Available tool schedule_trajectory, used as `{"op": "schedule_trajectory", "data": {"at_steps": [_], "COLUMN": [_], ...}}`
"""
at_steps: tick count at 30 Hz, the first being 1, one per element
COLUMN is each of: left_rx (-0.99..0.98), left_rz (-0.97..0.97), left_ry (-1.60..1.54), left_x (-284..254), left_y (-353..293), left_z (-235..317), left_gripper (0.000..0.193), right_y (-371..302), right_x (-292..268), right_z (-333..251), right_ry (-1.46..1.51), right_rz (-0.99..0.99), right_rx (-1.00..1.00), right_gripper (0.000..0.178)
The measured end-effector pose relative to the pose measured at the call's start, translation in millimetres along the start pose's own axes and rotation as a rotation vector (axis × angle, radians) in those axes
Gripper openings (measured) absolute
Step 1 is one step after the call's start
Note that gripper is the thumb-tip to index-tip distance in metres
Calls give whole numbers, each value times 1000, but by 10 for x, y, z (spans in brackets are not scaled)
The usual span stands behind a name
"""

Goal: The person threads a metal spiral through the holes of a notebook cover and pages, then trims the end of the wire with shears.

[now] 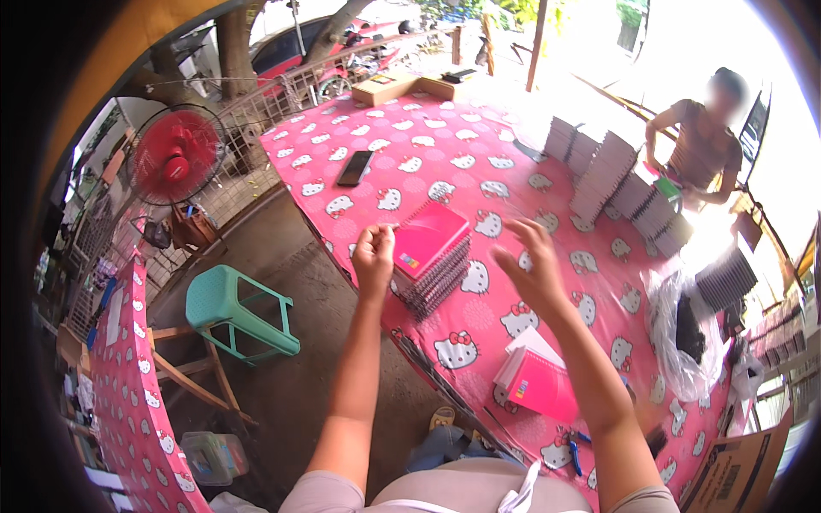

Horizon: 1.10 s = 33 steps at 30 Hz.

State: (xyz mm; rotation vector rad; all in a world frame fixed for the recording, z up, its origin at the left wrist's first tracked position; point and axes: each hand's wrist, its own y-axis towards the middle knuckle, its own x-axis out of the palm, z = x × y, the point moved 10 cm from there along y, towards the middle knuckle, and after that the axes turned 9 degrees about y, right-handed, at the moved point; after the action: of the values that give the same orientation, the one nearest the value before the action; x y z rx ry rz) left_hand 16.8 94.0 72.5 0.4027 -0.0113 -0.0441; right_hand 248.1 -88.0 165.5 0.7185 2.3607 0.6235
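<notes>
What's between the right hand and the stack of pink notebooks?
In the head view, only patterned tablecloth shows between the right hand and the notebook stack.

Notebooks (436, 238) and phone (355, 168) on pink tablecloth (479, 315)

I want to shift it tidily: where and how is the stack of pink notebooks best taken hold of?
Probably low on the left and right sides of the stack of pink notebooks, left grip from the left, right grip from the right. It is several books high with no band visible and its top is flat, so low support should keep the lower books from slipping.
</notes>
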Motion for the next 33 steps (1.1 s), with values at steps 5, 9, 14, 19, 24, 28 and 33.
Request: {"op": "schedule_trajectory", "data": {"at_steps": [5,9,14,19,24,28,33], "left_rx": [-4,102,9,848,756,764,629], "left_rz": [4,174,-645,-945,-1081,-1125,-1068], "left_ry": [-60,-154,-260,551,398,385,383], "left_x": [-213,80,1318,1968,2026,2146,2133], "left_y": [38,-645,-1789,-2954,-2942,-3027,-2910], "left_z": [183,1571,1695,1977,1654,1730,1742], "left_gripper": [28,35,53,45,21,18,16], "right_y": [-1859,-3019,-2998,-2525,-2781,-4310,-4621], "right_x": [-1467,-1371,-1831,-1438,-2079,-3691,-3887], "right_z": [702,1068,1002,326,317,916,1235], "right_ry": [79,-56,80,35,-289,-1096,-934], "right_rz": [189,175,395,334,349,654,625], "right_rx": [737,861,782,482,383,1020,1177], "right_gripper": [45,53,25,23,37,38,34]}}
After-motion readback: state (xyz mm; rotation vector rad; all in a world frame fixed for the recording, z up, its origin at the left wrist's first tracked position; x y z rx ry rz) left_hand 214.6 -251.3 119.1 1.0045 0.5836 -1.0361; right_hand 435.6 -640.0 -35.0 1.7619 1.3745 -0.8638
